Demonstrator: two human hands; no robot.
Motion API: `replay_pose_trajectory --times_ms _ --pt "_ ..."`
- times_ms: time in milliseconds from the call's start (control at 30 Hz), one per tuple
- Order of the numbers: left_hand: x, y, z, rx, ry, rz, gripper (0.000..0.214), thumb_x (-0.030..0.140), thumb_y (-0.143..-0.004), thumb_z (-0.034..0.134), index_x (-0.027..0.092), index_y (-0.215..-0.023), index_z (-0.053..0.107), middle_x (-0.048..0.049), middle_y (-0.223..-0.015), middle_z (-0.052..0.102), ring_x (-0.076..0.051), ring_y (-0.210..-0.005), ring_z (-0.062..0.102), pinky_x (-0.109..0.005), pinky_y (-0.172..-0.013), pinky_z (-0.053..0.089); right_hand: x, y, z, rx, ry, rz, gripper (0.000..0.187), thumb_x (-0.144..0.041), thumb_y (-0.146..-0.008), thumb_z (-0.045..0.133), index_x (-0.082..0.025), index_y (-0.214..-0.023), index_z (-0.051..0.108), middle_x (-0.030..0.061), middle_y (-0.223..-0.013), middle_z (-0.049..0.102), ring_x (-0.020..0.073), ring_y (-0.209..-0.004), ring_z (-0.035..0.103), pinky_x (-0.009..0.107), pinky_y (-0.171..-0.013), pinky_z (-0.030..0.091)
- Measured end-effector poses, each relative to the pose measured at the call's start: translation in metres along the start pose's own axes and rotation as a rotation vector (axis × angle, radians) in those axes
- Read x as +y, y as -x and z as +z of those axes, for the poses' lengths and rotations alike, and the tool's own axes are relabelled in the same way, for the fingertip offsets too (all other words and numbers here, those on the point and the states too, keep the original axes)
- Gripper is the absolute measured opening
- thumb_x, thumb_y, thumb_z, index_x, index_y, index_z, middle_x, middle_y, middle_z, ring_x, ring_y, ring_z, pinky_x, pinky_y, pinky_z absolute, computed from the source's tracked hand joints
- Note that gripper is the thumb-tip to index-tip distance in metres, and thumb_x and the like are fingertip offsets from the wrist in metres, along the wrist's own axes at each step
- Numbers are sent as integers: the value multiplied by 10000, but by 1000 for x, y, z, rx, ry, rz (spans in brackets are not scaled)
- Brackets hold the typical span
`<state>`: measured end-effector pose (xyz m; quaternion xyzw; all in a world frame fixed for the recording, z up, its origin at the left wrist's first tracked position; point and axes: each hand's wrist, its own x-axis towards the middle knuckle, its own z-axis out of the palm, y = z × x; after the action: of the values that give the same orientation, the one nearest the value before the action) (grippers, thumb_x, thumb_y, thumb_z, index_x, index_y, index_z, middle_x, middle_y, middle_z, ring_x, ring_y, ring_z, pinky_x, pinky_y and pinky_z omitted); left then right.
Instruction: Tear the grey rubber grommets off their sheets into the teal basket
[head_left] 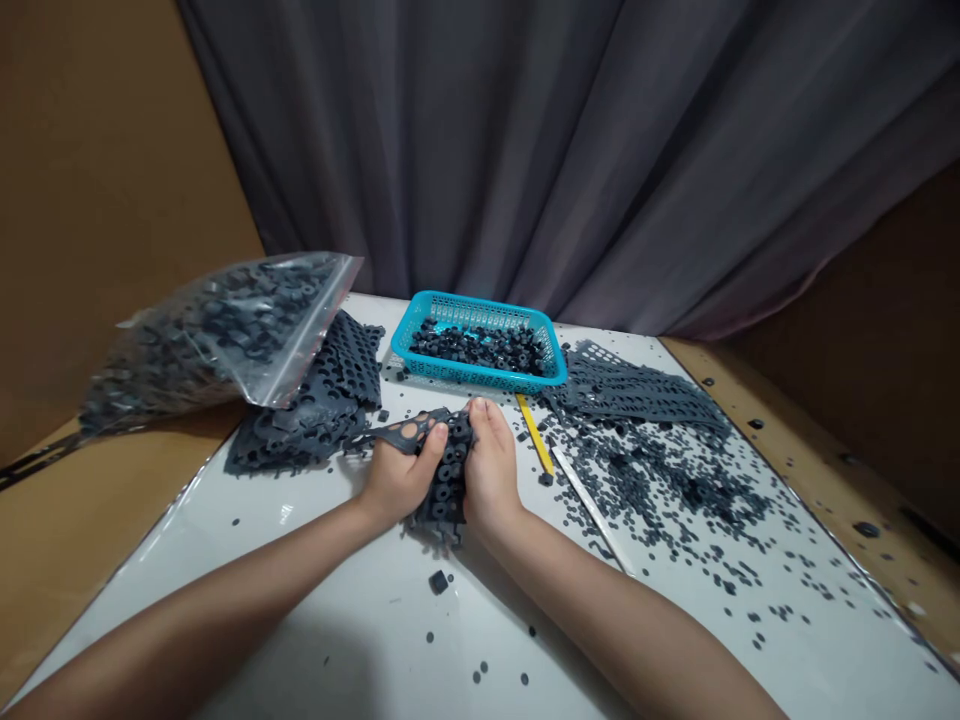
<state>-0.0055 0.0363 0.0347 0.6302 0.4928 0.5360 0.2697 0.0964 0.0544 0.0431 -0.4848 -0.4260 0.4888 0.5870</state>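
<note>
Both my hands grip one dark grey rubber sheet point(448, 478) studded with small rings, held just above the white table point(315, 610). My left hand point(400, 476) is closed on its left side, where the sheet shows empty punched holes. My right hand point(491, 468) is closed on its right edge, thumb pressing on top. A teal plastic basket point(480, 375) holding several loose black rings stands just beyond my hands.
A clear zip bag point(217, 335) full of rings lies at the left over a stack of rubber sheets point(319, 400). Emptied sheets point(637, 390) and scattered rubber bits point(675, 490) cover the right side. A yellow pencil point(535, 435) lies near the basket. A grey curtain point(570, 150) hangs behind.
</note>
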Motion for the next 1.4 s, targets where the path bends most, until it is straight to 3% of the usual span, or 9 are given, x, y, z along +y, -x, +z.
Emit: replay_pose_trajectory --times_ms 100,167,267,367,667,867,1033,1200,1400 --pt "-4 1 -3 19 21 -33 278 263 -832 476 194 -564 448 30 -547 462 -123 -553 455 -234 -584 379 -2 -15 -14 -32 71 -216 291 -418 -877 390 -215 -669 379 -23 -640 349 133 -599 357 260 -585 341" --pt "-9 2 -4 14 90 -100 272 302 -828 486 192 -580 473 24 -573 491 -129 -577 469 -237 -603 396 -6 -27 -25 -191 147 -289 270 -391 -882 400 -205 -689 435 -21 -639 382 130 -609 375 261 -602 338" --pt "-17 4 -3 11 184 -217 260 365 -825 491 193 -633 522 16 -616 525 -139 -619 495 -243 -624 427 -15 -44 -39 -405 207 -250 202 -346 -867 430 -192 -764 510 -22 -631 424 128 -610 415 258 -601 353" --pt "-21 5 0 -2 230 -288 257 396 -800 529 191 -646 546 9 -622 541 -151 -651 521 -250 -641 449 -25 -54 -48 -475 254 -228 135 -297 -848 453 -189 -830 532 -22 -643 443 124 -613 436 258 -601 364" --pt "-14 5 0 -102 345 -268 234 394 -808 528 181 -826 622 -33 -844 635 -179 -837 580 -272 -792 456 -61 -35 -54 -831 921 -582 144 -249 -887 388 -173 -884 511 54 -847 570 169 -758 492 307 -704 362" --pt "-12 5 -7 -216 370 -275 204 355 -818 510 178 -743 578 -8 -736 567 -145 -706 527 -258 -700 454 -57 -33 -53 -1044 1064 -542 232 -339 -895 407 -175 -745 473 10 -682 513 129 -617 441 262 -589 322" --pt "-8 -2 -16 -329 353 -196 201 356 -818 495 174 -823 579 -24 -787 578 -169 -765 553 -278 -731 458 -49 -35 -51 -1067 946 -552 181 -289 -874 445 -175 -734 453 -15 -662 475 105 -592 410 239 -569 304" --pt "-3 -12 -20 -448 39 -148 228 377 -711 638 174 -807 599 -36 -807 619 -196 -777 567 -281 -714 450 -53 -35 -51 -1046 1009 -592 233 -245 -869 431 -176 -648 404 -21 -611 430 103 -566 361 247 -570 278" --pt "5 -17 -22 -530 -6 -116 250 369 -831 486 161 -777 614 -29 -795 627 -172 -771 544 -276 -733 437 -58 -32 -49 -915 1145 -684 194 -277 -874 414 -174 -712 441 21 -704 498 151 -677 415 289 -659 296"
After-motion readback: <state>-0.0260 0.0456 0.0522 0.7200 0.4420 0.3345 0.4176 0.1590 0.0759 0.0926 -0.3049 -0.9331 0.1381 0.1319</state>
